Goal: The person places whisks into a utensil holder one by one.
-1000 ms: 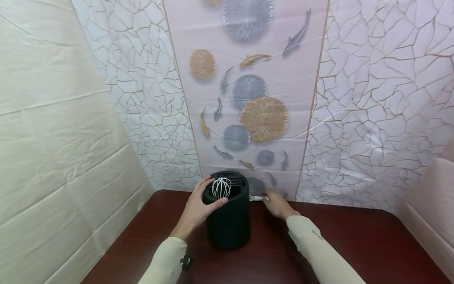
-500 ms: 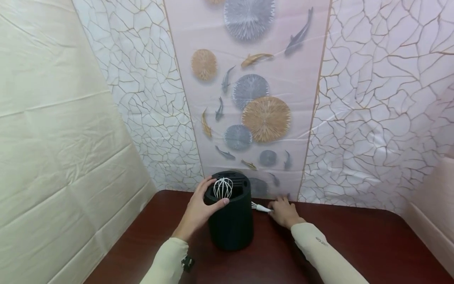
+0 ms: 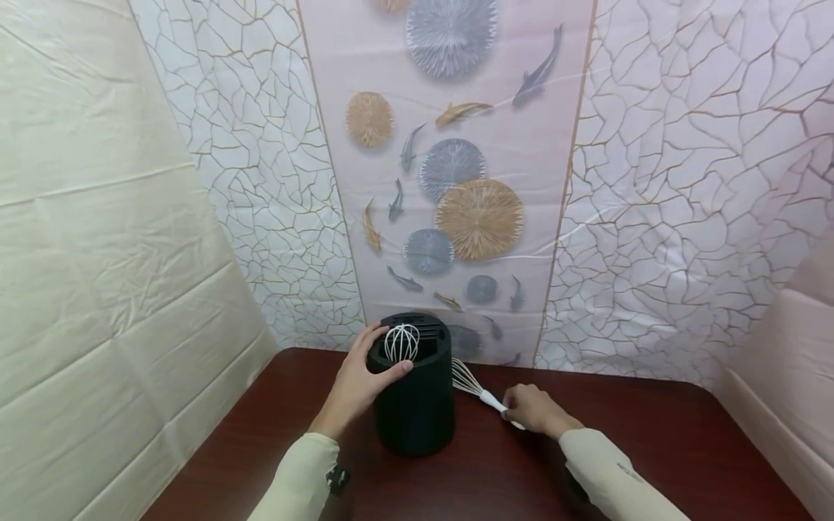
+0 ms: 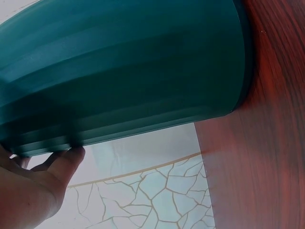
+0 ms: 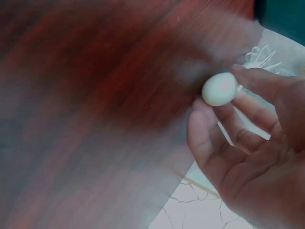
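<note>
A dark round utensil holder [image 3: 415, 416] with slots in its top stands upright on the table; it fills much of the left wrist view as a ribbed, dark green wall [image 4: 138, 71]. My left hand [image 3: 355, 383] grips its upper rim, thumb at the front and fingers at the left side. The white wire head of a whisk [image 3: 401, 342] pokes out of its opening. To the right, my right hand [image 3: 536, 409] pinches the white handle of a second whisk [image 3: 493, 401], its wires pointing toward the holder. The handle's rounded end [image 5: 219, 89] shows between thumb and fingers in the right wrist view.
The reddish-brown table [image 3: 625, 456] ends at a patterned wall covering [image 3: 456, 217] just behind the holder. Cream cloth [image 3: 117, 289] hangs along the left side, and more pale cloth [image 3: 782, 362] borders the right.
My right hand has moved toward me and slightly right, lightly uncurling around half a second ago; the second whisk has come out from behind the holder. My left hand stays on the rim.
</note>
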A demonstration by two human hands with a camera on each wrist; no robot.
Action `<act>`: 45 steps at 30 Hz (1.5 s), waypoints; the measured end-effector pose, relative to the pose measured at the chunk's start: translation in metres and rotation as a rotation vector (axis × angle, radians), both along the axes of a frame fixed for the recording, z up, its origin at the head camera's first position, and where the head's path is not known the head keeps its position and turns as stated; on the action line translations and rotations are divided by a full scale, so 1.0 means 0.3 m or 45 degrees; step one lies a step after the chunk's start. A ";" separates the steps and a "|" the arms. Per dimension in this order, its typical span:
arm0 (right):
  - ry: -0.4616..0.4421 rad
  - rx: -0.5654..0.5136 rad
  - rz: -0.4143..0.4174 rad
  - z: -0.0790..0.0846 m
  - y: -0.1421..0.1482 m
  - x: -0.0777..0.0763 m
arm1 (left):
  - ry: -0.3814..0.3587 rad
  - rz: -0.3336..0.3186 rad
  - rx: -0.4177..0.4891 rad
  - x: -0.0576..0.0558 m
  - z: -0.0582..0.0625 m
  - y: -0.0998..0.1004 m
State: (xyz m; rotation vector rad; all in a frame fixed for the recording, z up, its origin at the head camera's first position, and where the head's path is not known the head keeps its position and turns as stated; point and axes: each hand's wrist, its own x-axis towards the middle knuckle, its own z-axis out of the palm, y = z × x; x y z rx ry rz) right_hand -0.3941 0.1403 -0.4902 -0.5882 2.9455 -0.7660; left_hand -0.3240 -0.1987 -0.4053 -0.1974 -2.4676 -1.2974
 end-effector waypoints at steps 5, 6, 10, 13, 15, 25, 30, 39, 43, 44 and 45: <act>-0.183 -0.119 0.028 0.006 0.047 0.063 | -0.013 0.000 -0.015 0.002 0.001 -0.003; -0.225 -0.145 0.048 0.007 0.054 0.073 | -0.009 0.000 -0.018 0.001 0.001 -0.004; -0.290 -0.134 0.164 -0.010 0.073 0.072 | 0.000 0.006 -0.017 -0.001 0.000 -0.006; -0.290 -0.092 0.125 0.000 0.065 0.077 | 0.000 0.000 -0.019 -0.004 -0.003 -0.001; -0.281 -0.101 0.046 0.020 0.049 0.087 | 0.004 -0.004 -0.021 -0.006 -0.005 0.001; -0.416 -0.393 -0.129 0.054 0.004 0.054 | 0.003 -0.007 0.000 -0.007 -0.005 0.009; -0.489 -0.390 -0.173 0.059 -0.007 0.029 | 0.012 -0.019 0.010 -0.002 -0.004 0.011; -0.486 -0.452 -0.176 0.050 -0.018 0.036 | 0.009 -0.007 0.016 0.000 -0.007 0.004; -0.528 -0.601 -0.165 0.044 -0.012 0.048 | 0.010 -0.006 0.016 -0.001 -0.008 0.000; -0.533 -0.638 -0.158 0.045 -0.011 0.049 | 0.011 -0.006 0.015 -0.002 -0.008 -0.001; -0.539 -0.671 -0.150 0.047 -0.010 0.049 | 0.011 -0.006 0.014 -0.003 -0.009 -0.002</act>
